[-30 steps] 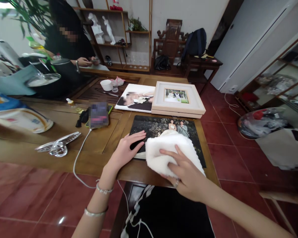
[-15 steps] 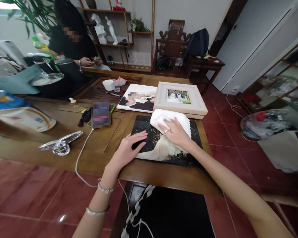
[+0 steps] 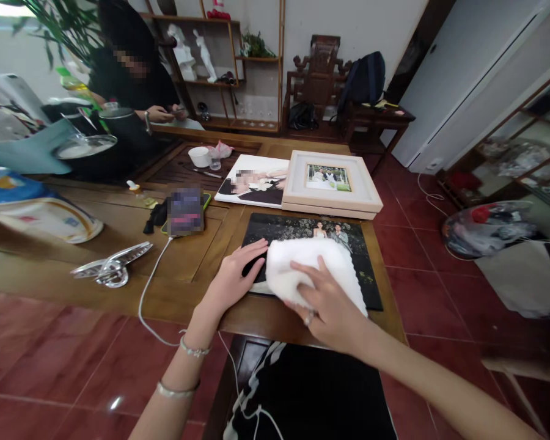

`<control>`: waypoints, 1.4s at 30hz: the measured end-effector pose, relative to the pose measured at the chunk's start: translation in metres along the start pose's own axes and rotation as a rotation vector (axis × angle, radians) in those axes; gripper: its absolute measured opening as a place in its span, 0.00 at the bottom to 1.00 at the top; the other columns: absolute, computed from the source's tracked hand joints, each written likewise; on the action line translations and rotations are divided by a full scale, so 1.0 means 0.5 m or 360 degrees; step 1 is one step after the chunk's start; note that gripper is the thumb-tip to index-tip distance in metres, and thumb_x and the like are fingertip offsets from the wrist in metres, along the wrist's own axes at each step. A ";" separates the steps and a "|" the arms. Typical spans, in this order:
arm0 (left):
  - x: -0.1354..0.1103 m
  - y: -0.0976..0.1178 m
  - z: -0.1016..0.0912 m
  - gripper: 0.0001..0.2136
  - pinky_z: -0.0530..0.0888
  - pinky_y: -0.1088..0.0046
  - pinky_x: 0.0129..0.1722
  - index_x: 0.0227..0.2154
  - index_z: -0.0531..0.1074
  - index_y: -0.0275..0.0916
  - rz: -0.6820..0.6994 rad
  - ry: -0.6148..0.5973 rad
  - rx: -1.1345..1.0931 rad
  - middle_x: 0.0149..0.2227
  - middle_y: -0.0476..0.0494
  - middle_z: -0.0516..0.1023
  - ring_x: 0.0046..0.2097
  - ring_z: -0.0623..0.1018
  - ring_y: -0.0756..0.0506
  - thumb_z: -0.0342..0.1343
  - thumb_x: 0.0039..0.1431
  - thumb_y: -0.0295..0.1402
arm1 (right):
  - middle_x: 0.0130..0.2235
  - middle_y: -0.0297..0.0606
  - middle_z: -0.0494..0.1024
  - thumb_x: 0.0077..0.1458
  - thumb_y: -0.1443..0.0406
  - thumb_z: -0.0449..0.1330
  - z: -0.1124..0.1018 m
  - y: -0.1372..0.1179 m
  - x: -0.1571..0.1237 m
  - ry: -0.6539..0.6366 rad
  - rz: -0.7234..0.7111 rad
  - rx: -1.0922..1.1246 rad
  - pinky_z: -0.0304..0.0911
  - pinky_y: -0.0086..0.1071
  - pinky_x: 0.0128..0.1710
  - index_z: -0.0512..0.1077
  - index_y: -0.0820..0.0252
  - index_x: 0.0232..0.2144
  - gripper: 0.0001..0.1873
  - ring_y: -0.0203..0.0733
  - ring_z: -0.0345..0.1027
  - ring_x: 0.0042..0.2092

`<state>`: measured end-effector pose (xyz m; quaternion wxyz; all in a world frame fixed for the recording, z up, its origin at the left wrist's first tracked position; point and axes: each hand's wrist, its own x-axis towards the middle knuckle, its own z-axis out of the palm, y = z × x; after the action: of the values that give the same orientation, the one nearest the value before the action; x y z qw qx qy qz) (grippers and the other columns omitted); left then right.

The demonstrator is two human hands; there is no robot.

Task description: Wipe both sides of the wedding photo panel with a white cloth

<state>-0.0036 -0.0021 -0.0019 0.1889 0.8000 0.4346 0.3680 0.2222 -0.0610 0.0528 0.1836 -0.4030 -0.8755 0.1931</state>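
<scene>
A dark wedding photo panel lies flat near the table's front edge, with two small figures showing at its top right. My right hand presses a folded white cloth onto the panel's lower part, its fingers bent into the fabric. The cloth hides much of the picture and reaches the near edge. My left hand rests on the panel's left edge, fingers stretched out and holding nothing. Just behind the panel sit a pale framed photo and a white-edged photo print.
On the wooden table to the left are a phone with a white cable, a silver hair clip, a blue and white bottle pack and a white cup. Across the table sits a person holding a phone.
My right hand has drawn the white cloth down toward me across the panel, uncovering the two figures at the top. The left hand has hardly moved.
</scene>
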 end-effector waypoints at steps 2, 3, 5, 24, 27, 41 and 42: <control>0.000 -0.001 0.000 0.14 0.68 0.58 0.59 0.50 0.74 0.37 -0.0003 -0.0030 -0.0002 0.55 0.38 0.74 0.58 0.71 0.41 0.50 0.64 0.32 | 0.55 0.55 0.71 0.63 0.63 0.52 0.001 -0.025 -0.034 -0.0076 -0.0048 0.0054 0.33 0.61 0.64 0.73 0.61 0.37 0.11 0.50 0.53 0.64; 0.000 -0.002 0.000 0.14 0.67 0.57 0.59 0.50 0.74 0.37 -0.0004 -0.0041 -0.0002 0.55 0.38 0.74 0.58 0.71 0.41 0.50 0.64 0.32 | 0.56 0.53 0.71 0.62 0.64 0.52 0.000 -0.035 -0.047 -0.0119 -0.0078 0.0084 0.32 0.61 0.64 0.73 0.61 0.41 0.11 0.50 0.52 0.65; 0.000 -0.002 0.000 0.14 0.67 0.57 0.59 0.49 0.74 0.37 -0.0005 -0.0046 -0.0002 0.55 0.39 0.74 0.58 0.71 0.41 0.50 0.64 0.32 | 0.56 0.50 0.71 0.62 0.64 0.52 -0.004 -0.044 -0.066 -0.0179 -0.0107 0.0137 0.31 0.59 0.65 0.72 0.61 0.44 0.12 0.49 0.51 0.65; -0.001 0.011 -0.012 0.25 0.54 0.59 0.65 0.66 0.50 0.42 -0.0099 -0.0092 -0.0145 0.67 0.42 0.55 0.67 0.56 0.42 0.44 0.67 0.35 | 0.45 0.44 0.77 0.64 0.58 0.49 -0.033 0.111 0.117 0.0239 0.0307 0.0000 0.36 0.58 0.63 0.72 0.59 0.34 0.16 0.52 0.66 0.53; 0.001 0.013 -0.018 0.24 0.50 0.60 0.67 0.66 0.50 0.42 -0.0010 0.0025 -0.0296 0.68 0.44 0.51 0.68 0.53 0.43 0.40 0.69 0.36 | 0.49 0.48 0.75 0.64 0.60 0.50 -0.012 0.079 0.145 0.0060 0.0143 -0.0033 0.36 0.59 0.62 0.73 0.61 0.38 0.14 0.53 0.62 0.57; 0.000 0.001 -0.018 0.22 0.52 0.56 0.65 0.65 0.54 0.43 0.0119 -0.0059 -0.0141 0.67 0.42 0.54 0.69 0.49 0.41 0.39 0.69 0.37 | 0.54 0.55 0.73 0.63 0.61 0.53 -0.009 -0.027 -0.002 -0.0281 -0.0307 0.0213 0.31 0.51 0.66 0.74 0.64 0.34 0.14 0.44 0.55 0.64; 0.001 0.000 -0.018 0.23 0.53 0.56 0.65 0.65 0.52 0.44 0.0093 -0.0120 -0.0067 0.68 0.42 0.53 0.69 0.49 0.41 0.42 0.68 0.36 | 0.54 0.53 0.73 0.63 0.61 0.53 -0.018 -0.023 -0.015 -0.0288 -0.0266 0.0237 0.31 0.50 0.67 0.74 0.63 0.35 0.13 0.45 0.56 0.63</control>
<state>-0.0101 -0.0020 0.0041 0.2113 0.8215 0.3958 0.3519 0.2236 -0.0720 0.0647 0.1489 -0.2949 -0.9023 0.2771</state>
